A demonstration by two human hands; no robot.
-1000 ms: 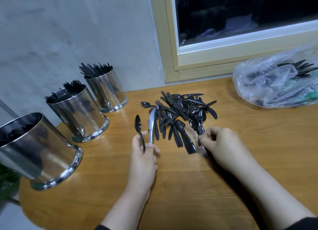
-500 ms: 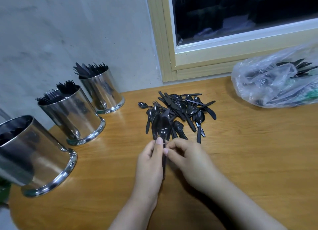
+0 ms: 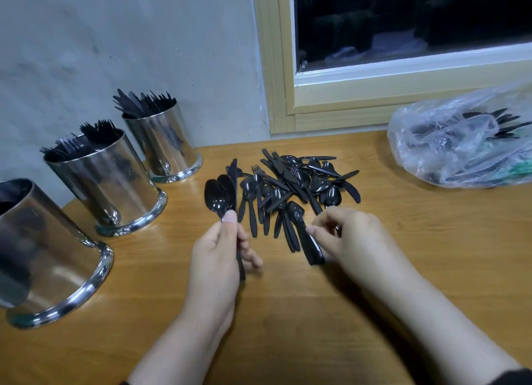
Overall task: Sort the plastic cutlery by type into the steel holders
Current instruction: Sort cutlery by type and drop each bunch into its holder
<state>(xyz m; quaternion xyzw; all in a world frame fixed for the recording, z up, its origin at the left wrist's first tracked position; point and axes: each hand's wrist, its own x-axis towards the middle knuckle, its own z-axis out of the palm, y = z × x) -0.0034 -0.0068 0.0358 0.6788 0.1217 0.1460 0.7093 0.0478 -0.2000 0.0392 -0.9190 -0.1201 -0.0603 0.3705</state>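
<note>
A heap of black plastic cutlery (image 3: 296, 183) lies mid-table. My left hand (image 3: 221, 252) grips a bunch of black spoons (image 3: 218, 197) and a knife by their handles, bowls pointing up and away. My right hand (image 3: 354, 235) pinches the handle of a spoon (image 3: 302, 229) at the heap's near edge. Three steel holders stand on the left: the far one (image 3: 164, 145) with knives, the middle one (image 3: 109, 180) with forks, the near one (image 3: 43, 249) with dark contents I cannot make out.
A clear plastic bag (image 3: 460, 143) with more black cutlery lies at the right under the window frame (image 3: 288, 102). The wooden table (image 3: 302, 312) ends at the wall behind and at its left edge beside the near holder.
My hands met in front of the heap, then parted. The left now holds more spoons, raised to the left. The right has gone back to the heap's near edge.
</note>
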